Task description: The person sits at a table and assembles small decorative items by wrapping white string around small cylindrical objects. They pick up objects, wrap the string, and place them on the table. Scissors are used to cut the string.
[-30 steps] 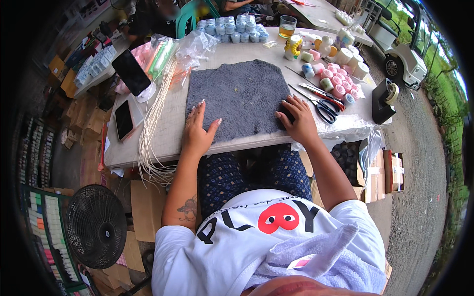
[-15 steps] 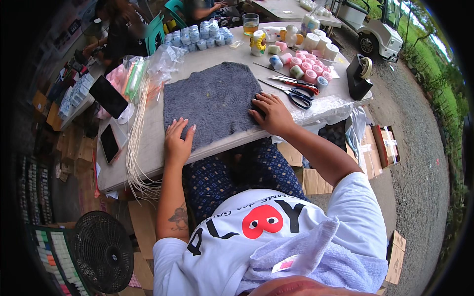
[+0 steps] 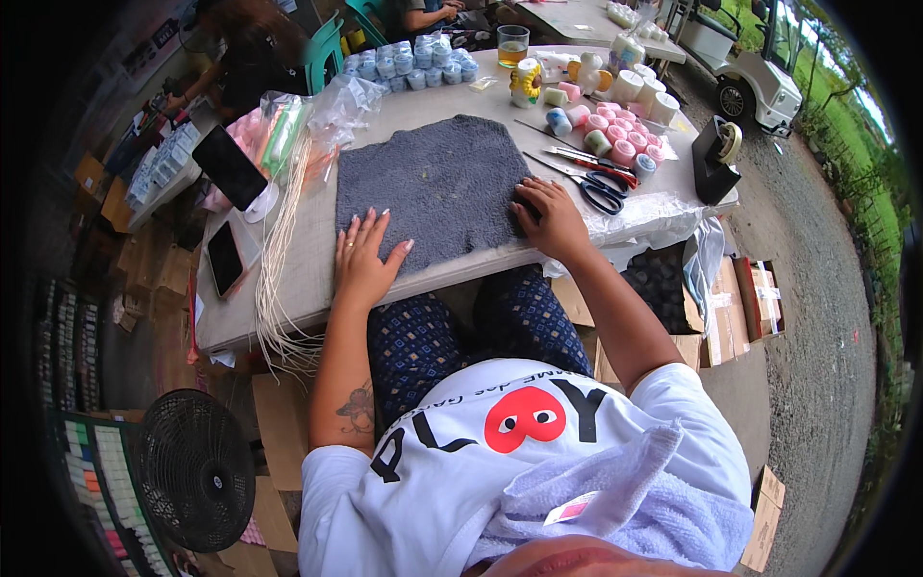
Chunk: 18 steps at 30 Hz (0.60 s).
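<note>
A dark grey towel (image 3: 433, 192) lies spread on the table in front of me. My left hand (image 3: 368, 258) rests flat on its near left corner, fingers spread, thumb pointing to the right. At the towel's right edge lies my right hand (image 3: 555, 219), palm down with its fingers stretched out over the cloth's border. Neither hand holds anything. Just beyond my right hand are dark-handled scissors (image 3: 603, 190) and a red utility knife (image 3: 608, 171). Several pink ribbon-like rolls (image 3: 630, 139) stand behind these tools.
White cords (image 3: 279, 279) hang over the table's left edge near two phones (image 3: 229, 173). Blue wrapped rolls (image 3: 413, 65), a glass of amber drink (image 3: 512, 46) and a sunflower-decorated roll (image 3: 526, 83) stand at the back. A black tape dispenser (image 3: 713, 163) is at the right corner.
My left hand has moved a little up and right on the towel, its fingers spread wider. My right hand stays at the towel's right edge. The whole view has shifted slightly.
</note>
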### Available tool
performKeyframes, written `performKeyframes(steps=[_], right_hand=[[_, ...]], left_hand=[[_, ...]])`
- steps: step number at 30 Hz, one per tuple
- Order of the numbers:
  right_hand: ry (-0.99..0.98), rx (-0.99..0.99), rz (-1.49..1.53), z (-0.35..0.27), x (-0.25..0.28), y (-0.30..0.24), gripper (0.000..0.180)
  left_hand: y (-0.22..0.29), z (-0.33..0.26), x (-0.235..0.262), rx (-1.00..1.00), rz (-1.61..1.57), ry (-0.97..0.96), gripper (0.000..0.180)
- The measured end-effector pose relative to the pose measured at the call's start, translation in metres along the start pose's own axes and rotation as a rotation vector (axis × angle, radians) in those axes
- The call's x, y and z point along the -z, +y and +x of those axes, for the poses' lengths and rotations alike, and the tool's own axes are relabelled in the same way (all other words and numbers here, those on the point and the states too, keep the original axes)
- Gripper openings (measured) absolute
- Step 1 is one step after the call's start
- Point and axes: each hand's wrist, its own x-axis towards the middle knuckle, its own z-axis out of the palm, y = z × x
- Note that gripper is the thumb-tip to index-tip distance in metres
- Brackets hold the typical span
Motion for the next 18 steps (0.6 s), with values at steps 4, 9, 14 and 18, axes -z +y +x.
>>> performKeyframes(steps=[4,9,14,18], right_hand=[[-0.349,-0.125,-0.277,0.008,0.009,-0.013,0.062],[-0.595,-0.258,-0.364,0.024,0.019,-0.038,0.076],[-0.33,0.149,-0.329,0.05,-0.015,-0.065,0.061],[-0.479,0.11,-0.227,0.043,-0.04,-0.081,0.068]], left_hand=[[0.009,0.004,0.005,0.049,0.129,-0.197,0.072],[0.027,0.008,0.02,0.133,0.166,-0.386,0.077],[0.032,0.032,0.001,0.01,-0.004,-0.194,0.065],[0.023,0.028,-0.024,-0.109,-0.044,0.017,0.057]])
